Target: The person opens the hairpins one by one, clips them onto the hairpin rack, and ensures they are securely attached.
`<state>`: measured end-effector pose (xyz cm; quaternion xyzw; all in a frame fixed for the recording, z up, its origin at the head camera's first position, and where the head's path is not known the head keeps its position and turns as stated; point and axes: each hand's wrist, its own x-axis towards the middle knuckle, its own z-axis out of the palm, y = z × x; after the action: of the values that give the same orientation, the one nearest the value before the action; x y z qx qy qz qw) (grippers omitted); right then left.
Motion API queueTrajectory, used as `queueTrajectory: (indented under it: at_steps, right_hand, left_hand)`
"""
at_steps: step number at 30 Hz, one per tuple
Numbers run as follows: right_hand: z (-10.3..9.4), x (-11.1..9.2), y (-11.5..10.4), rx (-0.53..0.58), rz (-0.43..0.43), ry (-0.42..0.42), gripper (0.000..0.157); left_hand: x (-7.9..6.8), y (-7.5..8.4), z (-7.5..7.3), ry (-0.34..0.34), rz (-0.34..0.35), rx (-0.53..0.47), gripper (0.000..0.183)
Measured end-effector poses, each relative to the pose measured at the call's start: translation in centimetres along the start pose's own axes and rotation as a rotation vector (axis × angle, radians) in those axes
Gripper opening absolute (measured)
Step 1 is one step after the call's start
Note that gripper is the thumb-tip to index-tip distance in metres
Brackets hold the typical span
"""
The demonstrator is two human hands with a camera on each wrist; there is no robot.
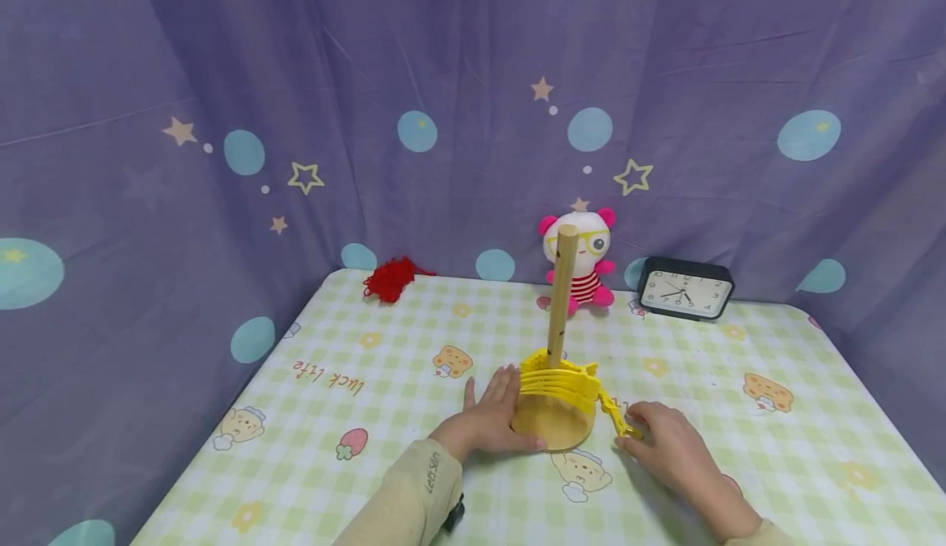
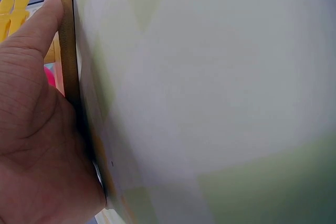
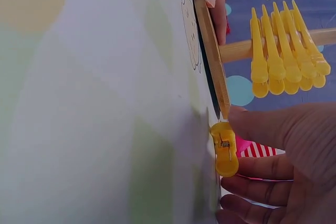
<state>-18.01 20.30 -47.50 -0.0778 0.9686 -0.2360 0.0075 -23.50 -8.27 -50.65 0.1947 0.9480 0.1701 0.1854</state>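
A wooden stand has a round base and an upright post. Several long yellow hair clips sit in a stack around the lower post. My left hand rests against the base's left side, fingers straight and spread from the thumb; in the left wrist view the thumb lies along the base's edge. Right of the base, my right hand pinches the end of another yellow hair clip between thumb and index finger. That clip's far end points toward the stack, low over the tablecloth.
Behind the post sits a pink and white plush toy. A black-framed clock stands at the back right. Red yarn lies at the back left. A purple curtain hangs behind the checked tablecloth.
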Motion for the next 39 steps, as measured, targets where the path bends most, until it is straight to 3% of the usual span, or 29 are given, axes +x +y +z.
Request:
queueTrajectory:
  at_steps: [7,26,33,39]
  right_hand:
    - [0.0,0.2,0.1,-0.018,-0.004,-0.023,0.04]
    - [0.0,0.1,0.0,-0.01,-0.012,-0.016,0.037]
    - [-0.3,0.1,0.2,0.005,0.065,-0.007,0.037]
    - [-1.2,-0.3,0.8,0.04,0.139,0.07,0.038]
  left_hand:
    - [-0.9,0.6,-0.7,-0.003,0.002,-0.002,0.123]
    - [-1.2,1.1,-1.1,-0.007,-0.011,-0.012,0.12]
    - [-0.4,0.3,-0.2,0.007,-0.013,-0.014,0.122]
    - [-0.3,0.2,-0.1,0.009,-0.013,-0.025,0.122]
